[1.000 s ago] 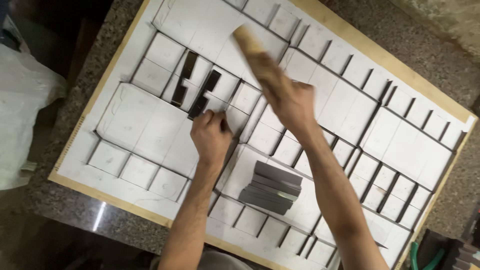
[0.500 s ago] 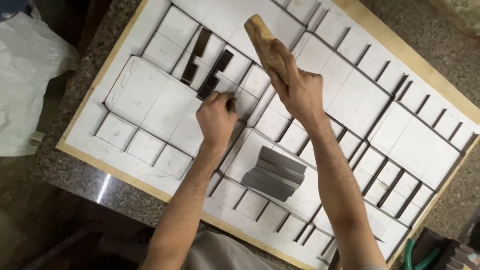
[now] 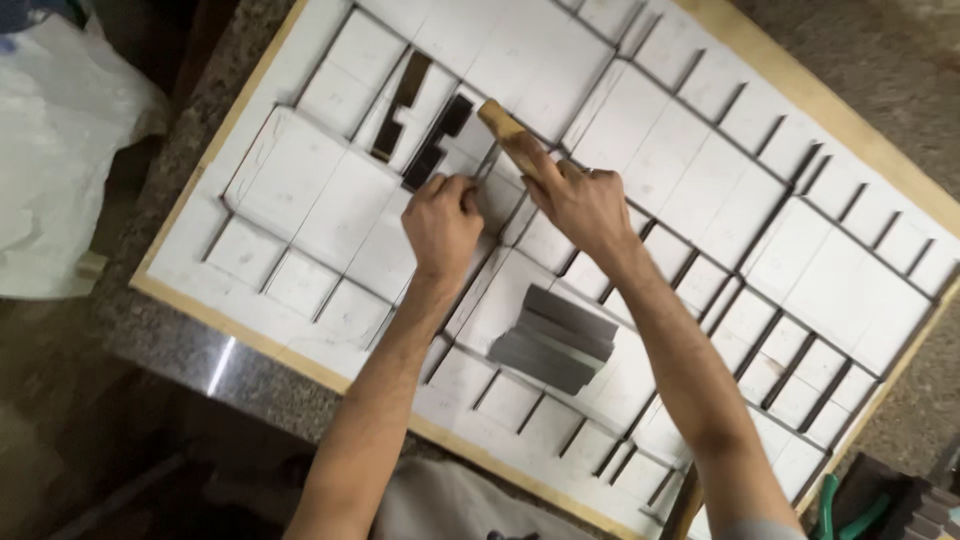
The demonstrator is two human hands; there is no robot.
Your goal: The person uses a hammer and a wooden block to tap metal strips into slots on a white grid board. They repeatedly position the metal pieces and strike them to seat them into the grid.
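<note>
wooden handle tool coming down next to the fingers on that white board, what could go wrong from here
1. The left hand pinches something small right beside the wooden-handled tool gripped by the right hand; a slightly off stroke could hit the fingertips.
2. The stack of grey strips lies loose between the forearms, so an elbow or a jolt might scatter it.
3. A hard blow could shift or dent the white die board near its open dark slots.
</note>
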